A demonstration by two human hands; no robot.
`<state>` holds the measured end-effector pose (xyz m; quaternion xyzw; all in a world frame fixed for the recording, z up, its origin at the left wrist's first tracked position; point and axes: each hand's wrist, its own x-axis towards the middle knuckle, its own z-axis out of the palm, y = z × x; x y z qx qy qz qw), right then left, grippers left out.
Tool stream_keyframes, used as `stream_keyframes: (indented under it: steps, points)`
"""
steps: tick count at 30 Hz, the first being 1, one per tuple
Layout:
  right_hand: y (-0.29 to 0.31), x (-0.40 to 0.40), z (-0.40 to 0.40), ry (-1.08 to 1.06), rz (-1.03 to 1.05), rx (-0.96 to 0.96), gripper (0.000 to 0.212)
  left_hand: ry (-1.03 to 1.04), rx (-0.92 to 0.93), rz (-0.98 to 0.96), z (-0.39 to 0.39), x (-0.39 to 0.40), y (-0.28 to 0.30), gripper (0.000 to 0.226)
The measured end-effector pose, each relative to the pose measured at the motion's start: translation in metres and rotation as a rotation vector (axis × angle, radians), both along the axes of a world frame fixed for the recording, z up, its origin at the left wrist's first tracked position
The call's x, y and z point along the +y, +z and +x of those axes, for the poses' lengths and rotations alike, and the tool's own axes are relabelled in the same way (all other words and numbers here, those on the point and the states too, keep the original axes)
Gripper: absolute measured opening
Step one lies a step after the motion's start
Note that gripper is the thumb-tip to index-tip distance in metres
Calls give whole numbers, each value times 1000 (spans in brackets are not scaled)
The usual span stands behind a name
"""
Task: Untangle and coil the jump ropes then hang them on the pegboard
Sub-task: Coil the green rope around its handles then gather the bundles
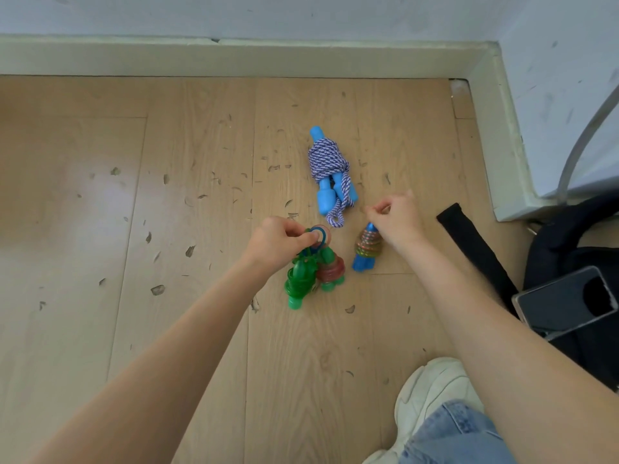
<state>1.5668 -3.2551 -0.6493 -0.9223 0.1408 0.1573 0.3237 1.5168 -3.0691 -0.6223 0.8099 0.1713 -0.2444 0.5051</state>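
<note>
Jump ropes lay on the wooden floor [167,229] near the corner. Your left hand [278,244] pinched a small coil of clear cord [318,235] above the green-handled rope [299,283]. Your right hand [395,217] was curled, fingertips pinched over the top of the blue-handled rope with multicolour cord [366,251]. Beyond both, well apart from the skirting, sat the blue rope wound in purple-white cord [330,169]. A phone [562,303] rested on a black bag [569,242] at right.

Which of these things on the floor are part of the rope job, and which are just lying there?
Job: braided blue-handled rope; green-handled bundle, its loop pinched by the left hand; small blue-handled bundle under the right hand.

Lying about: phone; black bag; shoe.
</note>
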Motion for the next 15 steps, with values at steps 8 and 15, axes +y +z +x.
stream_keyframes:
  steps: [8, 15]
  points:
    - [10, 30, -14, 206, 310, 73, 13, 71, 66, -42, -2, 5, 4, 13]
    - [-15, 53, -14, 435, -219, -210, 18, 59, 77, -125, 6, 15, -8, 19]
